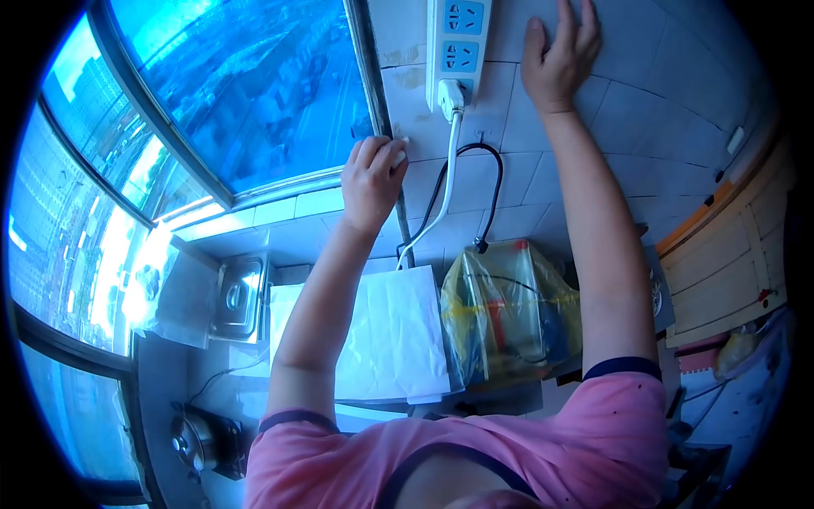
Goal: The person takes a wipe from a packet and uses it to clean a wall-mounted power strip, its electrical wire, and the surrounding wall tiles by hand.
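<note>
My left hand [371, 182] is raised to the wall beside the window frame [376, 93], its fingers curled closed. Something small and whitish shows at the fingertips, too small to name. My right hand [563, 59] is higher up, open with fingers apart, against the tiled wall [632, 119]. Between the two hands a white power strip [459, 72] is fixed to the wall, with a white plug [451, 97] in its lowest visible socket. From that plug a white cable [449, 170] runs down behind the counter things.
Below my arms lie a white paper-like cover [373, 331] and a yellow see-through bag [509, 314] over some items. A black cable [496, 187] hangs from a wall hook. A metal container [243, 297], a pot [195, 441] and a wooden cabinet door [721, 263] flank them.
</note>
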`<state>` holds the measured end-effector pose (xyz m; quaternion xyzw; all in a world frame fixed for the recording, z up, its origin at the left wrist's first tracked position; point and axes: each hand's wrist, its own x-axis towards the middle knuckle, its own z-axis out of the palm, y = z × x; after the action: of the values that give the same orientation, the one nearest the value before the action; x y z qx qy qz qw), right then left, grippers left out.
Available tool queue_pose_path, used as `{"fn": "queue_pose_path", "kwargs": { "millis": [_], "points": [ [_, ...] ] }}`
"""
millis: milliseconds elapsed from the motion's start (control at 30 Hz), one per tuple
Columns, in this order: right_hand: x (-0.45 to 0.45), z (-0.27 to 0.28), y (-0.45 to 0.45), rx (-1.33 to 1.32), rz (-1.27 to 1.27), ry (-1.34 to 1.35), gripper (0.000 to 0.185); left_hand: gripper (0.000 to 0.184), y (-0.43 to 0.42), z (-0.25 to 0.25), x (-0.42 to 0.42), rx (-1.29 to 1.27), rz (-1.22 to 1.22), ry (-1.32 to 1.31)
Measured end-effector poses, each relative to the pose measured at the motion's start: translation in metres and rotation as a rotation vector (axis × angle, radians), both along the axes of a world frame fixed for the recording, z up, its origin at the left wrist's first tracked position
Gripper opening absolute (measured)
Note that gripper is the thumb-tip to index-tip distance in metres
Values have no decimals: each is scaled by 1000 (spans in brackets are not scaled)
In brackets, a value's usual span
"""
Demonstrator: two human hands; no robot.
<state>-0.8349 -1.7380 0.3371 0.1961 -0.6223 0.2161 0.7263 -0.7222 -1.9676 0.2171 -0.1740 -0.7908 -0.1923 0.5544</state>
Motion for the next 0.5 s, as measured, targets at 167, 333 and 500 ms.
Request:
{"fn": "queue_pose_path", "kwargs": {
  "millis": [167,333,500],
  "points": [
    [-1,1,-1,-2,30,8,49,25,0,26,-8,-19,-11,56],
    [0,0,0,-12,9,0,48,24,0,-11,-2,29,-23,-19],
    [-1,0,-1,-13,28,5,48,21,0,24,-4,34,14,37]
  ]
}}
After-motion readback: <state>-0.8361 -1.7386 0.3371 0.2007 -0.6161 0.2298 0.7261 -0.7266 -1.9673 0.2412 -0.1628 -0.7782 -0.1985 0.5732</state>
